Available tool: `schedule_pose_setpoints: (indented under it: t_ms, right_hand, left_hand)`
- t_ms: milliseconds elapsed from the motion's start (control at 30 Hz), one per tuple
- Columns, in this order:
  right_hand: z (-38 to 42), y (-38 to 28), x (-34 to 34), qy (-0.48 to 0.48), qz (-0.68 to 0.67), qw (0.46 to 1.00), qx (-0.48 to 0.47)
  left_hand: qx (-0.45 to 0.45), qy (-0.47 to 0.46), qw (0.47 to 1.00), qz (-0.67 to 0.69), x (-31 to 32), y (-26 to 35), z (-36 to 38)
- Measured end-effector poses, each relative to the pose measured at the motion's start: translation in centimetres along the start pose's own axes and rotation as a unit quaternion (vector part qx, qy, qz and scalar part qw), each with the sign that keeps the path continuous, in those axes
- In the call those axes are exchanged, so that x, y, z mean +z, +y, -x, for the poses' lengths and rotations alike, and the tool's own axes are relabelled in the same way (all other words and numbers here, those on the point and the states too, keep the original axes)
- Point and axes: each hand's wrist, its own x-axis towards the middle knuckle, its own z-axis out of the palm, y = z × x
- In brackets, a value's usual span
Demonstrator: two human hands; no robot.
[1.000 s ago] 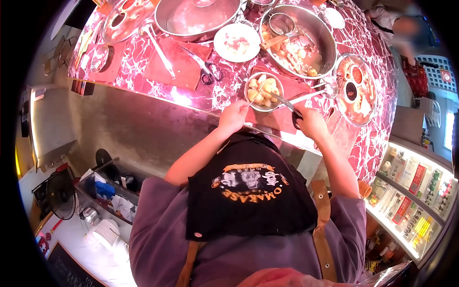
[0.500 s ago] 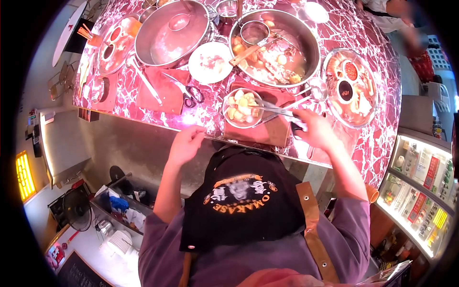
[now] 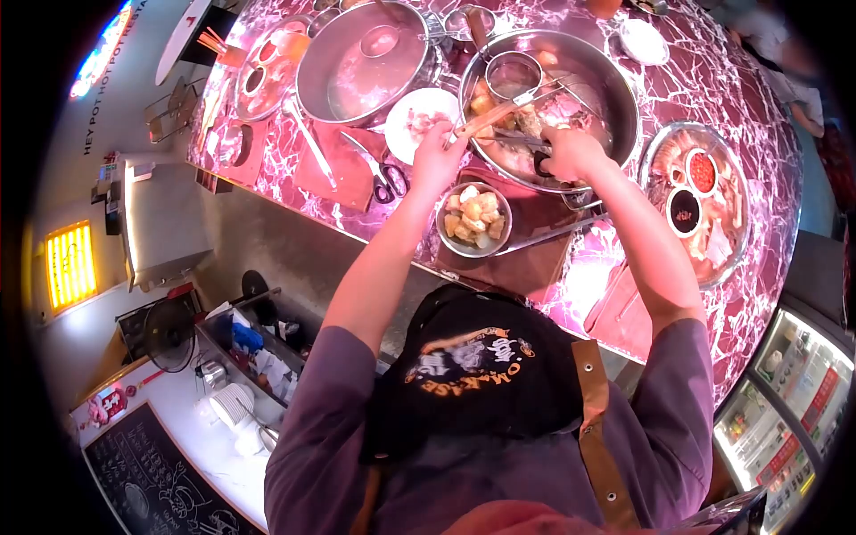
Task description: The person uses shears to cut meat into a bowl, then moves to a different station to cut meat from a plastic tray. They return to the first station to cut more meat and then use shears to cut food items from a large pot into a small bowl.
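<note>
My left hand [image 3: 439, 157] is closed on the wooden handle [image 3: 486, 119] of a utensil whose metal end reaches over the right pot. My right hand [image 3: 575, 155] grips scissors [image 3: 533, 143] with dark handles, their blades pointing left over the pot's contents. Broth, meat and chunks fill the right pot [image 3: 635, 116], where a round metal ladle [image 3: 514, 75] also rests. Just in front of the pot stands a metal bowl [image 3: 474, 220] of pale chunks. A white plate [image 3: 398, 134] with some food lies beside my left hand.
A second large pot [image 3: 312, 105] stands at the back left. Another pair of scissors [image 3: 383, 171] and metal tongs [image 3: 309, 143] lie left of the plate. A food platter [image 3: 736, 178] with two sauce bowls is at the right. People [image 3: 785, 62] are beyond the table.
My left hand has risen from the table edge and taken hold of the wooden handle. My right hand has moved with the scissors from the bowl to the pot. The view has shifted.
</note>
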Motion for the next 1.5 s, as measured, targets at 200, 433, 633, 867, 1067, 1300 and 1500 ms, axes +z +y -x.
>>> schedule_pose_setpoints:
  t_ms: [200, 433, 633, 867, 1067, 1300, 1500]
  right_hand:
    - [1.9, 4.7, -1.7, -0.061, -0.064, 0.993, -0.078]
    - [9.3, 4.5, -7.8, -0.087, 0.084, 0.992, 0.034]
    - [4.3, -0.4, -6.6, 0.061, 0.075, 0.995, -0.016]
    - [-1.1, -2.7, -5.6, -0.110, 0.167, 0.979, 0.044]
    - [3.0, 0.0, -6.8, -0.092, 0.188, 0.977, 0.043]
    - [4.8, -1.3, -8.4, 0.030, 0.129, 0.991, 0.021]
    - [-3.2, -1.1, -2.5, -0.051, 0.105, 0.992, 0.045]
  left_hand:
    - [-0.085, -0.022, 0.994, 0.059, -0.5, 0.2, -4.1]
    - [-0.104, -0.029, 0.983, 0.147, -0.5, 1.0, -6.2]
    - [-0.107, -0.029, 0.981, 0.157, -0.7, 2.5, -7.3]
    - [-0.096, -0.032, 0.984, 0.144, -0.4, 0.7, -7.7]
    - [-0.086, -0.040, 0.982, 0.162, 0.0, -0.3, -7.5]
    - [-0.098, -0.059, 0.983, 0.141, -0.6, 0.3, -7.1]
    - [-0.094, -0.062, 0.983, 0.145, -0.3, 0.4, -7.2]
